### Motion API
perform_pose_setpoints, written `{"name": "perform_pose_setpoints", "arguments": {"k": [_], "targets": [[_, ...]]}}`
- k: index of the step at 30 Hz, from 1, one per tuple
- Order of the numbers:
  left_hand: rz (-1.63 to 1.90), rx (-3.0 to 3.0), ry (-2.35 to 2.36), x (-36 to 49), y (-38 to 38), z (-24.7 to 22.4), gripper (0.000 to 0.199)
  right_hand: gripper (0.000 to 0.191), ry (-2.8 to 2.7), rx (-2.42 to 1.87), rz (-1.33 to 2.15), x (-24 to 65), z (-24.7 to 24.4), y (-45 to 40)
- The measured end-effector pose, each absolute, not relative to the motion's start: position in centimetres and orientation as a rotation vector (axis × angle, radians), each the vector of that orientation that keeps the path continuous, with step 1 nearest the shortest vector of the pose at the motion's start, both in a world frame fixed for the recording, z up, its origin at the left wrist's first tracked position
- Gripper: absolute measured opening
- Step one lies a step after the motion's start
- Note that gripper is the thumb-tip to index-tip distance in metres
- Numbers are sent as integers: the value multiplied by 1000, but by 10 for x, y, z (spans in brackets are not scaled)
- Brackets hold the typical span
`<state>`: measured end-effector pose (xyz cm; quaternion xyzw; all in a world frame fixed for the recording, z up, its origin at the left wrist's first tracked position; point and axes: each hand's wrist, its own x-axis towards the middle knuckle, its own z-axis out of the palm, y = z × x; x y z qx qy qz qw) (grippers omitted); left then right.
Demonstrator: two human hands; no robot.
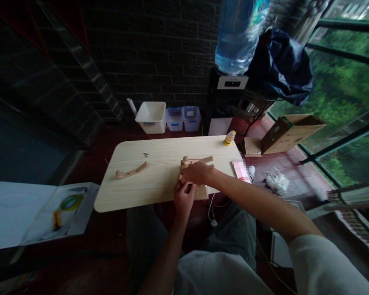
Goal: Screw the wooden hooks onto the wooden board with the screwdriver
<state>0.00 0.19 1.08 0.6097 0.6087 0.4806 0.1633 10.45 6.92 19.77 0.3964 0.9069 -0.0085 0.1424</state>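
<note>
My left hand [183,197] is at the front edge of a pale wooden table [160,184], its fingers bent and pinched close to a flat brown piece [201,193] that juts past the edge. Above it, my right hand [197,173] reaches in from the right with curled fingers over the same spot. What either hand grips is hidden. Just beyond the fingers lie brown strips [206,159], cardboard or wood. To the left rests a separate long brown piece [131,170] with a rounded end.
A small grey object [145,155] and a yellow-capped bottle [229,138] stand on the table. Behind are a white bin [151,119], clear tubs [174,119] and a water dispenser [224,98]. An open white case [83,213] lies left; a cardboard box [283,133] is right.
</note>
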Motion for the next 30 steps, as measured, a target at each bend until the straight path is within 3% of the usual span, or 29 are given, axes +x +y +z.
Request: {"name": "perform_pose_setpoints", "arguments": {"k": [21,30], "targets": [[1378,1755,1742,1,2,12,22,38,2544,1075,-51,93,207,69],[1344,1718,1781,1,1,9,17,34,2621,1109,172,93,191,69]]}}
